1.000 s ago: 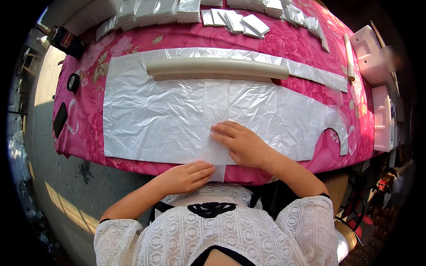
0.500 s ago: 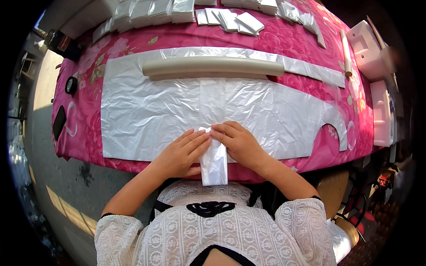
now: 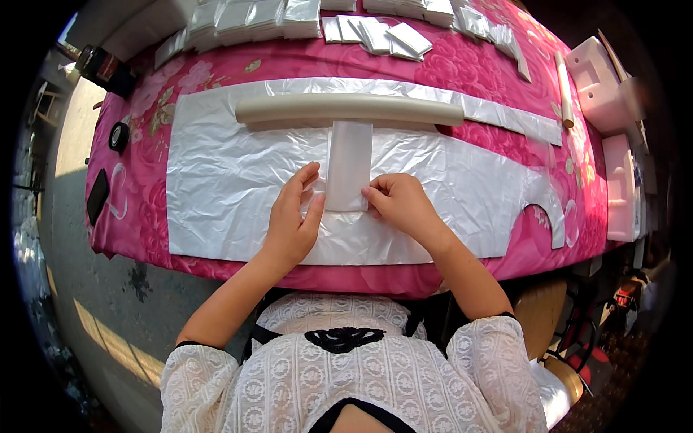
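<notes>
A folded strip of whitish plastic film [image 3: 349, 166] lies flat, running from the pale roller tube [image 3: 346, 107] toward me. It rests on a big crinkled sheet of thin white plastic [image 3: 238, 195]. My right hand [image 3: 401, 206] pinches the strip's lower right edge between thumb and finger. Just left of the strip, my left hand [image 3: 292, 220] is open, thumb apart from the fingers and holding nothing. The tube lies crosswise over the sheet's far part. At the right, the sheet ends in a curved cut-out.
Stacks of folded plastic packets [image 3: 253, 18] line the far side of the pink floral tablecloth [image 3: 216, 65]. On the left are a dark jar [image 3: 105, 71], a roll of black tape [image 3: 118, 136] and a phone [image 3: 97, 196]. White foam boxes [image 3: 595, 72] stand at right beside another tube [image 3: 564, 90].
The folded strip has gone from hanging over the near table edge to lying farther up, against the tube. My hands have moved apart, and the left has let go.
</notes>
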Demonstrator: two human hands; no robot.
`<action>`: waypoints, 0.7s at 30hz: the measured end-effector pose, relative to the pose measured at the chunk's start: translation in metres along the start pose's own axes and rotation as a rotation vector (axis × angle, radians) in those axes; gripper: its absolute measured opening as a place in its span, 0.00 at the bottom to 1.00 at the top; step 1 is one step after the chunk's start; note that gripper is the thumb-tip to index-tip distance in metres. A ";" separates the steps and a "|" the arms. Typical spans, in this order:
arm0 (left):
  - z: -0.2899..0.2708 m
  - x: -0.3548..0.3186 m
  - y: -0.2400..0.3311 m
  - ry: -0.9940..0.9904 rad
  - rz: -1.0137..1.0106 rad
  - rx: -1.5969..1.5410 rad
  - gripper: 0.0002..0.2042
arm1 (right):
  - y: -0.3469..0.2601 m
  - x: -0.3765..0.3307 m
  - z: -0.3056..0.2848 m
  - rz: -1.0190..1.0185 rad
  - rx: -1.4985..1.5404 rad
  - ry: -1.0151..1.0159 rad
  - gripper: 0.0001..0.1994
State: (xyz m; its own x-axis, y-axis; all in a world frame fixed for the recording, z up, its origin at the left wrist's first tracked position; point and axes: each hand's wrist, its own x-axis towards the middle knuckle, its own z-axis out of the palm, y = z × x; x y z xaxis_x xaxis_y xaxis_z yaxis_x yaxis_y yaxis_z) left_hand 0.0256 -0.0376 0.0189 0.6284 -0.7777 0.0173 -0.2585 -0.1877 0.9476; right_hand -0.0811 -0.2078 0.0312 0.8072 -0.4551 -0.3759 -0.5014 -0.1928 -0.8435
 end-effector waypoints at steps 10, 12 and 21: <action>0.032 -0.022 -0.009 -0.266 0.284 0.880 0.36 | 0.000 0.003 0.001 0.050 -0.092 -0.014 0.10; 0.031 -0.022 -0.011 -0.228 0.294 0.874 0.35 | -0.007 -0.009 0.005 -0.045 -0.270 0.053 0.15; 0.016 0.009 -0.006 -0.111 0.429 0.693 0.31 | 0.022 0.018 -0.011 -0.892 -0.787 0.062 0.25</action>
State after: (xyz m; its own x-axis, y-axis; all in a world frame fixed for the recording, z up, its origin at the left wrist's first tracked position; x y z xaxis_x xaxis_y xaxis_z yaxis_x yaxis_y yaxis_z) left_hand 0.0209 -0.0531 0.0080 0.3049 -0.9143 0.2666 -0.8769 -0.1603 0.4531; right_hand -0.0807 -0.2294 0.0102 0.9623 0.0733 0.2619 0.1587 -0.9333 -0.3220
